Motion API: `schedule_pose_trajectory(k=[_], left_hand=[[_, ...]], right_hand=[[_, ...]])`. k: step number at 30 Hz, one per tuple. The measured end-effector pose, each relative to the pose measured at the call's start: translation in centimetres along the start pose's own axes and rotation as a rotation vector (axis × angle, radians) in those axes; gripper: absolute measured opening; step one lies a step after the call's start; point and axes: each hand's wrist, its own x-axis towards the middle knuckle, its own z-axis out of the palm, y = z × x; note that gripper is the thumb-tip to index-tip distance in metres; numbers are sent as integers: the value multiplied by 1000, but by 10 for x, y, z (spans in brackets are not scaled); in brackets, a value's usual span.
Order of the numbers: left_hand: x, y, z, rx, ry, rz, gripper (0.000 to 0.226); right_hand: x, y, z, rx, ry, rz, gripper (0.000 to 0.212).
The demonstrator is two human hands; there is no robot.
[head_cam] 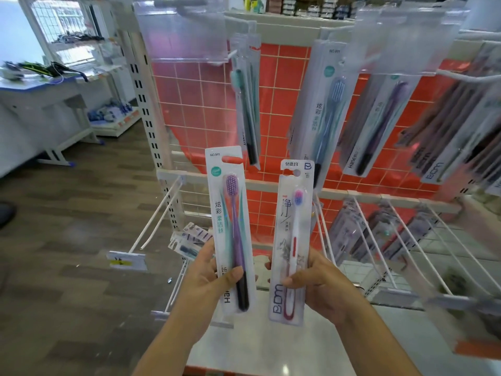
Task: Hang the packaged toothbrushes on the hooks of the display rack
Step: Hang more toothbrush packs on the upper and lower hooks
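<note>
**Two packs held up, hooks still above them**

Nearest the camera, two forearms reach forward, each hand holding one packaged toothbrush upright before the display rack (168,172). The left hand (214,278) grips the lower part of the purple toothbrush pack (230,229), thumb across the front and the other fingers behind the card. The right hand (311,280) pinches the pink-and-white toothbrush pack (292,240) the same way, thumb on the front near the handle. The packs stand side by side, close but apart, long axes near vertical, bristle ends up.

What the next move depends on: each pack's hang slot sits at its top edge, well above the gripping fingers, so the slot end leads and the hands follow from below. The upper hooks (233,54), already carrying hung packs (246,104), lie above and beyond both slots; the lower hooks (160,210) jut toward the camera at about the level of the packs, one bare pair just left of the purple pack. The left hand looks nearer those; the right hand is nearer the hooks on the right (379,234), some loaded.

Hard to read: the upper hook tips are hidden behind clear label holders (184,33), the right side of the rack is blurred, and the fingers behind both cards cannot be seen
</note>
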Motion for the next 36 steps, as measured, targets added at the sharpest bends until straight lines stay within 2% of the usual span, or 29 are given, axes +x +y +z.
schedule_pose_trajectory(k=[8,17,20,25,28,31,36], left_hand=[[1,-3,-3,21,19,-5,72],[6,-4,-4,26,57,-34,56],[9,-5,-5,33,50,-31,56],[14,-10,-6,34,-18,-49,80],[17,-13,-5,58,-65,-60,76],[19,-17,-3,75,-110,-85,82],[21,-19,2,117,-179,-97,63]], right_hand=[[5,2,-3,68,-25,15,71],[9,3,-3,137,-18,-6,61],[9,5,-3,149,33,-51,63],[3,11,-3,162,200,-126,60],[-5,15,-2,161,284,-168,61],[-14,18,-2,151,359,-195,52],[-30,23,0,209,462,-203,47]])
